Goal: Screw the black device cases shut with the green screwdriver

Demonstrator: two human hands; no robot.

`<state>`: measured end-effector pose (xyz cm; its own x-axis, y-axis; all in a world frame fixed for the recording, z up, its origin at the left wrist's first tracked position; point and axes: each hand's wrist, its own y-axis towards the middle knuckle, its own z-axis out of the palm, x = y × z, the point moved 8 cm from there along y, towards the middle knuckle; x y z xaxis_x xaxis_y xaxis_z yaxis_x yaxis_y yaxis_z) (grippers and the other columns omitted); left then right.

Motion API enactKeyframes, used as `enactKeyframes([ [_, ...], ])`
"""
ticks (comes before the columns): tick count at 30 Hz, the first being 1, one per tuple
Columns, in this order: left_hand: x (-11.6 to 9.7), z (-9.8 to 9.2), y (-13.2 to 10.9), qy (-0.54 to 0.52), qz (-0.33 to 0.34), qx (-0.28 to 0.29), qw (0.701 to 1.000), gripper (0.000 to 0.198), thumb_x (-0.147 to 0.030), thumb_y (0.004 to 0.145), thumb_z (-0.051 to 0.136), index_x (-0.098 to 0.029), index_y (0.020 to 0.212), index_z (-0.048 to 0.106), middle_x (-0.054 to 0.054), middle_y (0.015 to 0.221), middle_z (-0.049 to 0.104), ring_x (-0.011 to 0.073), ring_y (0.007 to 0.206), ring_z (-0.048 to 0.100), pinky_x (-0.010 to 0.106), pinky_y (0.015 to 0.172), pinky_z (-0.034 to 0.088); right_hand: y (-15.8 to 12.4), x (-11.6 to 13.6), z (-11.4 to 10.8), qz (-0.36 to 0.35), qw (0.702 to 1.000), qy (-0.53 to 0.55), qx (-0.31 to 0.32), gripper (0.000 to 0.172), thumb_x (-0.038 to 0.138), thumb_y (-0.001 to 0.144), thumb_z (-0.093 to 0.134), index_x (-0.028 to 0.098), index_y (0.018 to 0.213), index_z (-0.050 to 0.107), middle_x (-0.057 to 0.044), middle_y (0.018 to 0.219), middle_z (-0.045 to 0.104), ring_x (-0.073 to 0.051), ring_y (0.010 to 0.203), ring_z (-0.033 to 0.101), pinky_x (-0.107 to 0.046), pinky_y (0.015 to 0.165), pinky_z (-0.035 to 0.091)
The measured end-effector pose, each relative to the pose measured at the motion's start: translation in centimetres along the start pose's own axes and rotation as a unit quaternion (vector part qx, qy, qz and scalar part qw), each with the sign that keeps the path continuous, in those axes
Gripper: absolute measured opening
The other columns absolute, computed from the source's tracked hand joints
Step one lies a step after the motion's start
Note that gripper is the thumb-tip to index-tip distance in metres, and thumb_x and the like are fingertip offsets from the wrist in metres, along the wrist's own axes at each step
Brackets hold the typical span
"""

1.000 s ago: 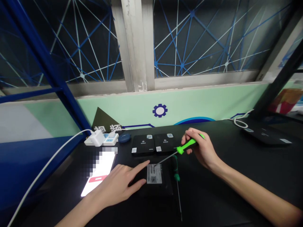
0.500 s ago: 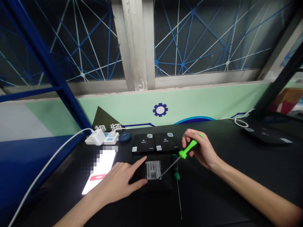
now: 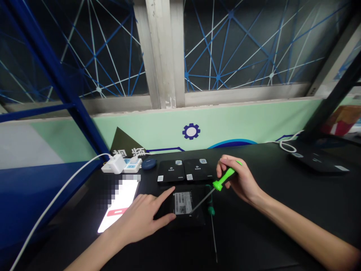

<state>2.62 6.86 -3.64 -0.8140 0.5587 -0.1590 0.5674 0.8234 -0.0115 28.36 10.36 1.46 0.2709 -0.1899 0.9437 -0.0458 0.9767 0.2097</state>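
Green-handled screwdriver (image 3: 223,179) gripped closed in the right hand (image 3: 239,180), tip down on the lower right corner of the white label (image 3: 183,203). Label sits on the face of a flat black device (image 3: 197,220), lying mid-desk (image 3: 267,226). Left hand (image 3: 135,220) open, fingers spread, index and thumb tips at the device's left edge, pinning it. Second green screwdriver (image 3: 211,210) lies just beside the device at 4 o'clock. Two black boxes (image 3: 170,171) sit at 12 o'clock, near. Phone (image 3: 120,205), screen lit and partly pixelated, at 9 o'clock. Power strip (image 3: 132,165) with white charger (image 3: 117,164) at 11 o'clock.
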Motion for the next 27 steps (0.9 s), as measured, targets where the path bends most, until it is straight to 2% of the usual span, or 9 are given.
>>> enactKeyframes([
  [14, 0.17, 0.24, -0.04, -0.002, 0.000, -0.005, 1.000, 0.069, -0.065, 0.097, 0.035, -0.031, 0.155, 0.021, -0.002, 0.072, 0.050, 0.0183, 0.065, 0.052, 0.027, 0.057, 0.033, -0.09, -0.22, -0.20, 0.005, 1.000, -0.005, 0.001, 0.030, 0.031, 0.089, 0.060, 0.018, 0.063, 0.052, 0.000, 0.056, 0.062, -0.007, 0.034, 0.046, -0.017, 0.033, 0.035],
  [27, -0.11, -0.13, -0.11, -0.020, 0.012, -0.015, 1.000, 0.067, -0.063, 0.097, 0.036, -0.028, 0.154, 0.027, -0.003, 0.068, 0.048, 0.0157, 0.060, 0.049, 0.026, 0.055, 0.033, 0.03, -0.52, 0.02, 0.014, 1.000, -0.006, 0.000, 0.030, 0.033, 0.086, 0.062, 0.018, 0.062, 0.052, 0.001, 0.055, 0.062, -0.008, 0.034, 0.045, -0.018, 0.032, 0.035],
])
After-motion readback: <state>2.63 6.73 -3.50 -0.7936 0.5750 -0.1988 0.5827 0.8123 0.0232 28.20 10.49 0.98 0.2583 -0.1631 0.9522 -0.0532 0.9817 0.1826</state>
